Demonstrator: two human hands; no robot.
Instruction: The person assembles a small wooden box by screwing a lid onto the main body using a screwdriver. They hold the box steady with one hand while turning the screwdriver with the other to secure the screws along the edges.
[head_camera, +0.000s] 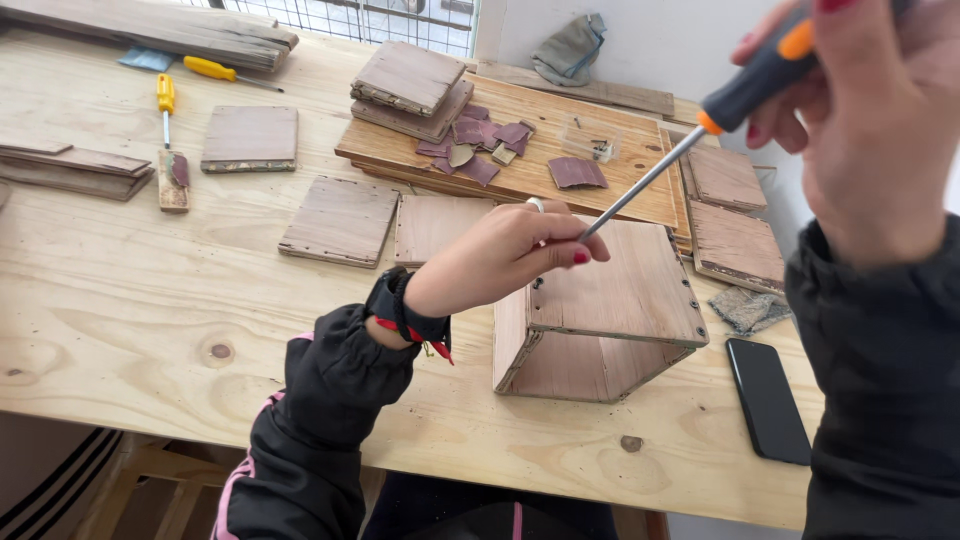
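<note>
Busy plywood table (130, 330) here: square wooden panels (340, 220) lie scattered across it, a stack of them (410, 90) sits on a wide board at the back with torn scraps of brown veneer (480, 145) beside it, and two yellow-handled screwdrivers (166, 105) rest far left, well apart from the action. A black phone (768, 400) lies flat near the front edge, just right of the wooden box (610, 320), with a grey rag (750, 308) behind it.

Left hand (500, 258) reaches in from below, wrist bent, fingertips pinched together at the box's top left corner, right where the screwdriver tip (585, 236) lands; whether a screw is held there, I cannot tell. Right hand (870, 120) is up high and close to the camera, clenched around the black-and-orange handle of the screwdriver (690, 140).

The tool's long axis runs on a slant, handle upper right, tip lower left, pointing down at the box's upper panel. The box stands with its open side facing the front edge.
</note>
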